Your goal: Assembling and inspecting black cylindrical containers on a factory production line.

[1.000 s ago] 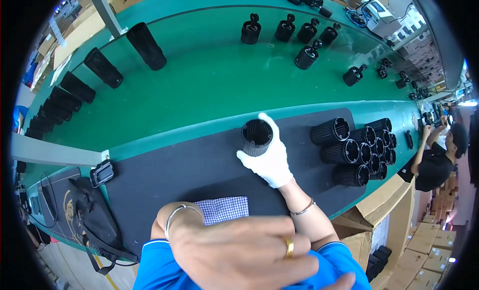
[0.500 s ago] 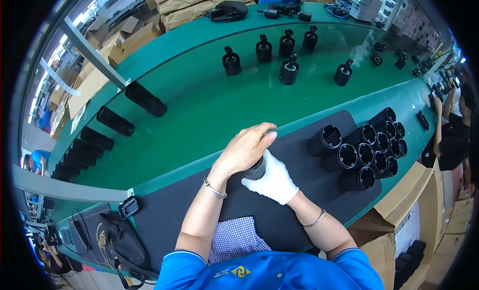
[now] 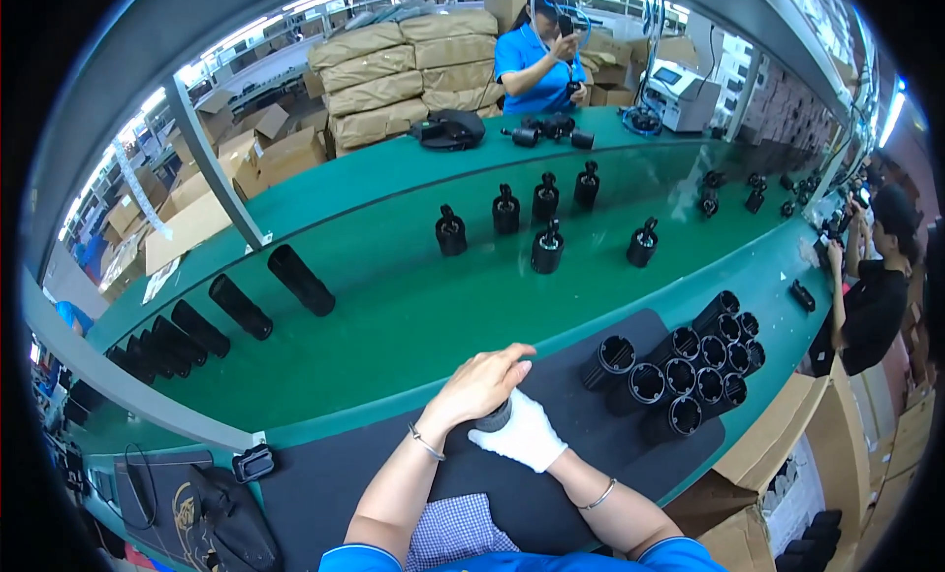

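Note:
A black cylindrical housing (image 3: 495, 414) is mostly hidden between my hands above the dark mat. My right hand (image 3: 524, 432), in a white glove, is closed around its side. Over its top lies my bare left hand (image 3: 482, 387), curved onto it, with thumb and fingers pointing right; what its palm covers is hidden. To the right, several black ribbed cylinders (image 3: 647, 384) stand grouped, their open ends up. A blue checked cloth (image 3: 458, 529) rests on the dark mat (image 3: 364, 454) near my left forearm.
Beyond the mat runs a green belt (image 3: 394, 326) bearing upright black cylinders with top brackets (image 3: 546, 247) and black tubes (image 3: 300, 280) at left. A black bag (image 3: 231, 523) lies at lower left, an open carton (image 3: 758, 454) stands at right. Co-workers are across (image 3: 536, 65) and at right (image 3: 876, 296).
The view has tilted up, showing more of the far bench and the person there. My hands keep the same hold on the black housing.

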`<state>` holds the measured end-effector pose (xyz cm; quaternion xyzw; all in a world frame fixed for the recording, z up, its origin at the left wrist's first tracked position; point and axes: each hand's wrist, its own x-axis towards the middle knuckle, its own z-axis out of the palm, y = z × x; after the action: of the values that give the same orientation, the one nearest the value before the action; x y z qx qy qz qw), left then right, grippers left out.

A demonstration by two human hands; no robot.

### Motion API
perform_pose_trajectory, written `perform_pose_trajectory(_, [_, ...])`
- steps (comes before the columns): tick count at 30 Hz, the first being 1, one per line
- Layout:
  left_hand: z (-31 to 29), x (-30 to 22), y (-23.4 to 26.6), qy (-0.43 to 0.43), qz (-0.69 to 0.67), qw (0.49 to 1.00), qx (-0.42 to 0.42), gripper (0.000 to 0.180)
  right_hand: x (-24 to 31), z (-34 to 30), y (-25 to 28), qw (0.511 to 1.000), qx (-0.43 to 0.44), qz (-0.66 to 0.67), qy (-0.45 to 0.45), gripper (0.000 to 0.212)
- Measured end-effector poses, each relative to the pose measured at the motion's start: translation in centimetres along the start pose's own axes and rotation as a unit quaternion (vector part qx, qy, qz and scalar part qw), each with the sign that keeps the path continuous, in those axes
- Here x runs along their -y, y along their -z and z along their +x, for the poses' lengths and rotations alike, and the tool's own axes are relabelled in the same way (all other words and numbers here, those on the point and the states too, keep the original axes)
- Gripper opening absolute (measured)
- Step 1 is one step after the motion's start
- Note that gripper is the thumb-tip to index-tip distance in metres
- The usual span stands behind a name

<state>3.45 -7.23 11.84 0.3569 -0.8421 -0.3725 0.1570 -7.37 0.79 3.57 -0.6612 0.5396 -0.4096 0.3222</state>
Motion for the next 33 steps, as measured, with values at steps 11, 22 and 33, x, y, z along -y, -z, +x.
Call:
perform_pose_trajectory(11, [0.2,0.2,-0.3,0.006,0.003,1.000,0.012,0.037,1.8,-0.3,1.2,0.997,0.029,0.028,-0.064,0.061])
perform_pose_trajectory(22, [1.7,1.2,1.6,-0.067,-0.288,0.955,-0.024,0.037,1.8,-0.3,1.7,0.998,0.008,0.026,-0.063,0.061])
perform_pose_trajectory(33, [19.2,18.3,8.2,0.137,0.006,0.882,-0.450,0.076,2.7,0.6,2.4,0.996,0.051,-0.032,-0.065,0.066])
